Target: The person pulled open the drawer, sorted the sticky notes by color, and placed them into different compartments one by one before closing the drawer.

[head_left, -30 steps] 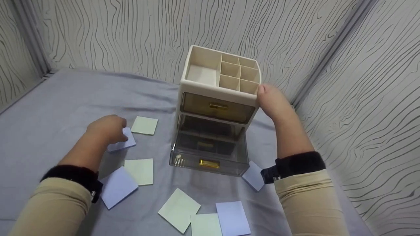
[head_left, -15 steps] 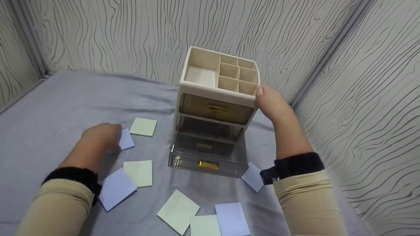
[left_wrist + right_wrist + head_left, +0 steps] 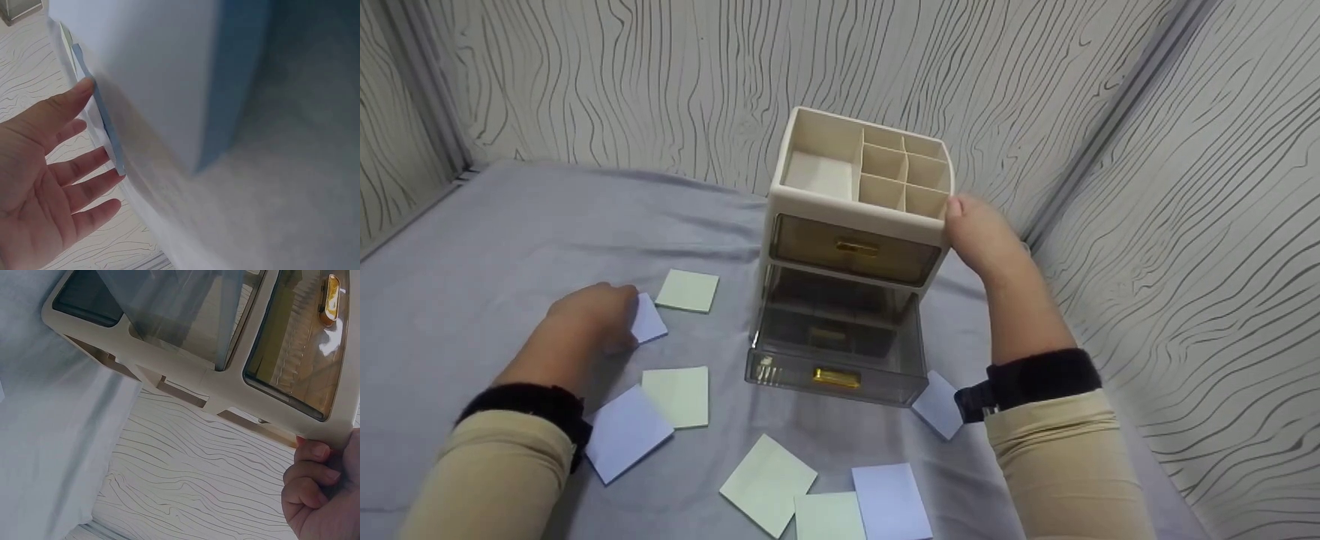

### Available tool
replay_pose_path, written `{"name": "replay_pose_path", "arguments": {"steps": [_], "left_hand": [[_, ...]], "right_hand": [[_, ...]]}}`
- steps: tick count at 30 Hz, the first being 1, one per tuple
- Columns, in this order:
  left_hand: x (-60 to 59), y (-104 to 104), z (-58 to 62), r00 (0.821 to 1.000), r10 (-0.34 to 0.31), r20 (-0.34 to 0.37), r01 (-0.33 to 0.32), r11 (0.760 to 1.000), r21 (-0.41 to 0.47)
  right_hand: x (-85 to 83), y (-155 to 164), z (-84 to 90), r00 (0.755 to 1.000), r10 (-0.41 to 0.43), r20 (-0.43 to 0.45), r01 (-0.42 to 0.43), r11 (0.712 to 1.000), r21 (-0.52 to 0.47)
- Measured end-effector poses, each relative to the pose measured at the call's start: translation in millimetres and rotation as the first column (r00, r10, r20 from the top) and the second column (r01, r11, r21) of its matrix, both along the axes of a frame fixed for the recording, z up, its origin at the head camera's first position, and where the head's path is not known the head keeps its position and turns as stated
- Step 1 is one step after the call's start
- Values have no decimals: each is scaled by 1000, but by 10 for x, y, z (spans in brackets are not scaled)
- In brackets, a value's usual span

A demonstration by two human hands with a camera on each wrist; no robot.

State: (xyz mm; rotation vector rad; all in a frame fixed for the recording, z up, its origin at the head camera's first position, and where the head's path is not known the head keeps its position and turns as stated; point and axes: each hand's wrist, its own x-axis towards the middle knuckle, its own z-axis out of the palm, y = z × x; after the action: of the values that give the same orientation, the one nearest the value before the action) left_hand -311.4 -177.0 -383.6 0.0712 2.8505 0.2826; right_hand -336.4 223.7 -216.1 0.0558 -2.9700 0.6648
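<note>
In the head view my left hand (image 3: 594, 315) is at a small lilac sticky note pad (image 3: 648, 319) lying on the cloth, covering its left part. The left wrist view shows the thumb at this pad's (image 3: 101, 112) edge and the fingertips along its far side. My right hand (image 3: 982, 234) grips the right upper side of a cream desktop drawer organizer (image 3: 855, 206), thumb near the top rim. Curled fingers (image 3: 310, 472) press against its body in the right wrist view. The smoky middle drawer (image 3: 877, 386) is pulled out; the amber top drawer (image 3: 817, 241) is closed.
Pale green pads (image 3: 688, 290) and lilac pads (image 3: 628, 433) lie about the grey cloth (image 3: 547, 217), several overlapping. One lilac pad (image 3: 939, 405) lies partly behind the right cuff. Wood-grain panels (image 3: 660, 82) stand behind and to the right. Open compartments (image 3: 819, 172) top the organizer.
My left hand has drawn back slightly left and down, its fingers shifting from over the lilac pad to its left part; the pad has turned a little. The right hand keeps its hold.
</note>
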Motion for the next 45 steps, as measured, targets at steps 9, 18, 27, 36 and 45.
{"name": "replay_pose_path", "arguments": {"steps": [9, 18, 27, 36, 45], "left_hand": [[14, -4, -5, 992, -5, -123, -3, 998, -65], [-6, -41, 59, 987, 22, -159, -31, 998, -49], [-15, -129, 147, 985, 44, -168, -30, 996, 84], [-39, -111, 202, 991, 27, -128, -6, 987, 162], [15, -8, 351, 979, -61, -193, 97, 978, 185]], "right_hand": [[5, -4, -3, 1000, -2, 1, 2, 1000, 10], [-19, 16, -16, 1000, 19, -8, -19, 1000, -15], [-28, 16, -14, 1000, 10, -1, -10, 1000, -12], [-37, 20, -12, 1000, 14, -12, -14, 1000, 10], [-26, 11, -4, 1000, 17, -14, -17, 999, 30]]}}
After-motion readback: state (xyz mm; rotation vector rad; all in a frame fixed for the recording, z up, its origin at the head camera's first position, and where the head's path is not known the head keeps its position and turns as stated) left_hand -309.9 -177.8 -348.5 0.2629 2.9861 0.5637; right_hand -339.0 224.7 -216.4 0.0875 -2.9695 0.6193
